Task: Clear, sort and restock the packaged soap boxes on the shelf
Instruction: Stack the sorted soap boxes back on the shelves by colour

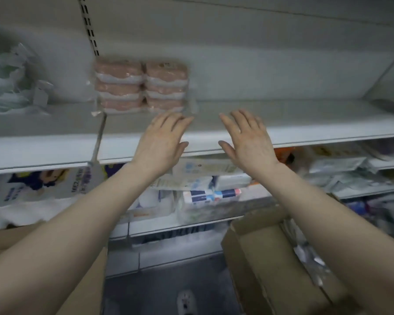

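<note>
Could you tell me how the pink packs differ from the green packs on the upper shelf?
The pink packs are pink and white; the green packs are pale green. The pink packs stand in two neat columns near the left hand; the green packs sit farther left in loose, crumpled wrap. Both are wrapped in clear plastic on the upper shelf.

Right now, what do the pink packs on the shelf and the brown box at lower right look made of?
Pink packs: bundled in clear glossy plastic film, going by the shiny wrinkles and loose transparent flaps; the contents' own material is unclear. Brown box: matte cardboard, probably, with plain folded flaps.
</note>
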### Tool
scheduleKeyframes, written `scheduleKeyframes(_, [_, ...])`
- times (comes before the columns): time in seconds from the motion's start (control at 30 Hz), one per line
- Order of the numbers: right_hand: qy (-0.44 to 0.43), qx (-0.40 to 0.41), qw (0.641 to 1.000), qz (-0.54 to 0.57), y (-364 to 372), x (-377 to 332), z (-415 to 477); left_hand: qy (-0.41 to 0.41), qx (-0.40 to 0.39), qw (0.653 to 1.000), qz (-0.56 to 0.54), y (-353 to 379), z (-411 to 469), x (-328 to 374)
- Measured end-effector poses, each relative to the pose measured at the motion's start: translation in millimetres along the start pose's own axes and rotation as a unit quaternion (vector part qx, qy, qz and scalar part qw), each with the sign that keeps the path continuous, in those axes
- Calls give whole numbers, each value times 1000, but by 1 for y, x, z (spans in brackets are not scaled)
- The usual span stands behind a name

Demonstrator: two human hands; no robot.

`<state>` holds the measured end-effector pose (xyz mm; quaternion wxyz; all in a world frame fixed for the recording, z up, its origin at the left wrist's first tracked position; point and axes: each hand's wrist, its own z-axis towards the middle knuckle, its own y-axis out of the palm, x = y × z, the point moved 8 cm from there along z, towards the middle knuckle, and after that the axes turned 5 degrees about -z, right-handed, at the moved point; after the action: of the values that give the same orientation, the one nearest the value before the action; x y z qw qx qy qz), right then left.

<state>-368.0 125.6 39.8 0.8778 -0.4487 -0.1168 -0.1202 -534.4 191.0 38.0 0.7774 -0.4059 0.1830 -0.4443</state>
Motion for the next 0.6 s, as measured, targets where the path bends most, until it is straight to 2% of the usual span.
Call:
scheduleKeyframes(0.17, [31, -37, 999, -21, -17, 49, -89, 29, -30, 997, -61, 38, -10, 75])
scheduleKeyframes(0.33, [102, -91, 990, -24, -16, 118, -171, 65, -62, 990, -113, 84, -15, 154])
scheduleKeyframes(0.43, [139, -124, 982, -26, -3, 158, -217, 55, -92, 985, -132, 119, -16, 194])
scheduleKeyframes(0.6, [151, -176, 973, 2, 44, 224, -293, 38, -125, 978, -163, 192, -18, 267])
